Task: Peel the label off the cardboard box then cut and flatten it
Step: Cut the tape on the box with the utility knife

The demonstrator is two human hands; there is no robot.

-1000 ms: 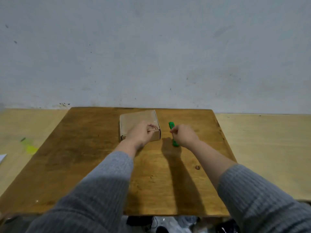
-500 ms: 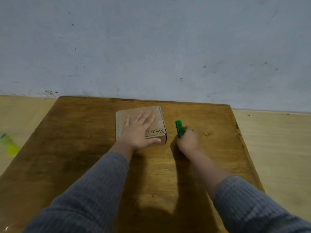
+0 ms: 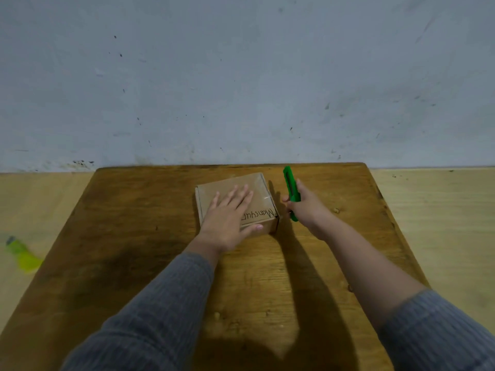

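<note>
A small, flat cardboard box sits near the far edge of a worn wooden table, its brown top glossy with clear tape and hand-lettered in black along the near edge — the writing reads upside down from the head camera. The person's left hand lies flat on the lid, fingers straight and spread, the thumb stretched along the box's near front edge. Just to the right of the box, the right hand is curled around a slim green plastic utility knife, its long end pointing up and away toward the wall while the short end pokes out below the fist; whether a blade is extended cannot be told. Ribbed grey knit sleeves cover both forearms, the right one pushed back. Behind the table rises a scuffed, speckled grey-white wall. On the pale plywood floor at left lies a blurred yellow-green object.
</note>
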